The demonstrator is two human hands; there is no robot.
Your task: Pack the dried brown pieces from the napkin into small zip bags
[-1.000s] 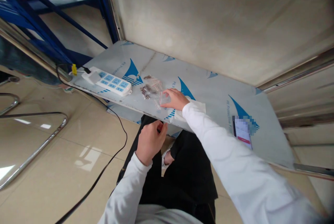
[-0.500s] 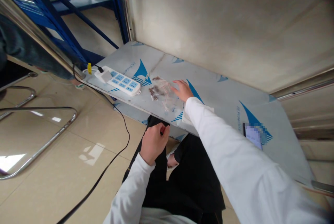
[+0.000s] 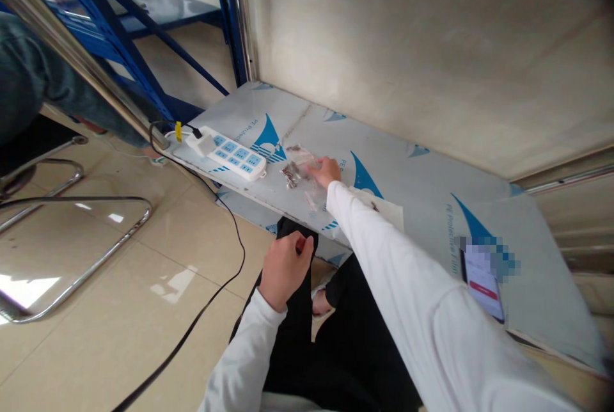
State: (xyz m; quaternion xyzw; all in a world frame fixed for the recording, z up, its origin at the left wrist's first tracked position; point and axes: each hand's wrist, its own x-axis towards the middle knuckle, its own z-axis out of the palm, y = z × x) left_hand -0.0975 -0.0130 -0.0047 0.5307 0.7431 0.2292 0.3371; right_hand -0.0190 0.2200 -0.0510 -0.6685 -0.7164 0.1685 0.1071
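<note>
My right hand (image 3: 327, 173) reaches over the shelf with its fingers closed at the edge of a clear plastic bag (image 3: 314, 198). Small metal parts (image 3: 290, 175), perhaps screws, lie in or on the bag just left of the fingertips; which of the two, I cannot tell. My left hand (image 3: 286, 269) is held above my lap in front of the shelf edge, fingers curled and thumb against them. Whatever it holds, if anything, is hidden. Beside my right forearm a white sheet (image 3: 391, 212) lies on the shelf, partly covered by the sleeve, with a small dark item on it.
A white power strip (image 3: 240, 159) with a plugged-in adapter lies left on the film-covered metal shelf (image 3: 422, 175). Its black cable (image 3: 235, 220) runs down to the floor. A phone (image 3: 482, 284) lies at the right. Metal chair legs and a person's leg (image 3: 71, 79) are at left.
My right hand has moved slightly left and down onto the plastic bag, its fingers closing. More of the white sheet and the phone shows. My left hand stays curled. The view has shifted a little.
</note>
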